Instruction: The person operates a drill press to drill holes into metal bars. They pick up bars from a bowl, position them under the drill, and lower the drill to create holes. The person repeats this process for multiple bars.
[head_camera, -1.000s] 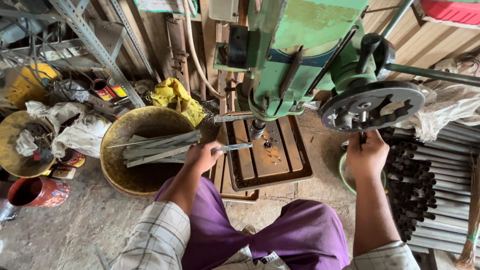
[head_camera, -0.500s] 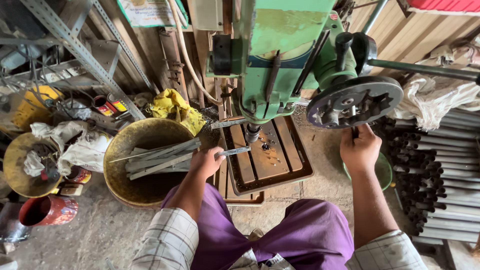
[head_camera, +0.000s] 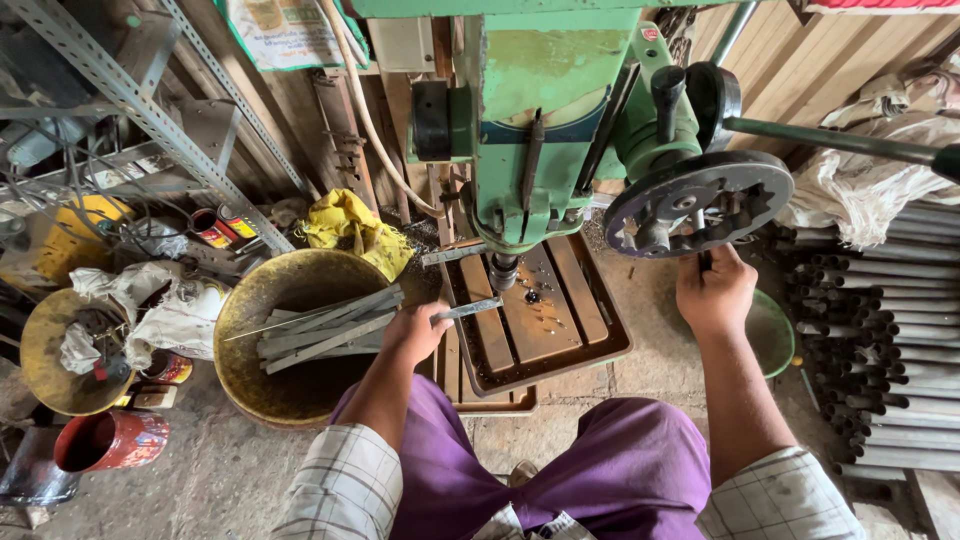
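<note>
1. Your left hand (head_camera: 415, 333), centre of the frame, is closed around one end of a flat metal strip (head_camera: 468, 310). The free end reaches right, onto the drill table (head_camera: 585, 330), just below the spindle (head_camera: 503, 270).
2. Your right hand (head_camera: 714, 292), right of centre, is wrapped around a handle at the lower rim of the dark feed wheel (head_camera: 697, 203); its fingers are curled shut on it.
3. Change against half a second ago: both hands keep their holds. The strip's tip sits in about the same place under the spindle. The view has tipped lower; otherwise I cannot tell any wheel rotation.
4. Judgement: the strip is placed, drilling appears about to start or just under way.
5. Lower left of centre, a yellow basin (head_camera: 245, 385) holds more strips (head_camera: 325, 325), just beside your left hand.
</note>
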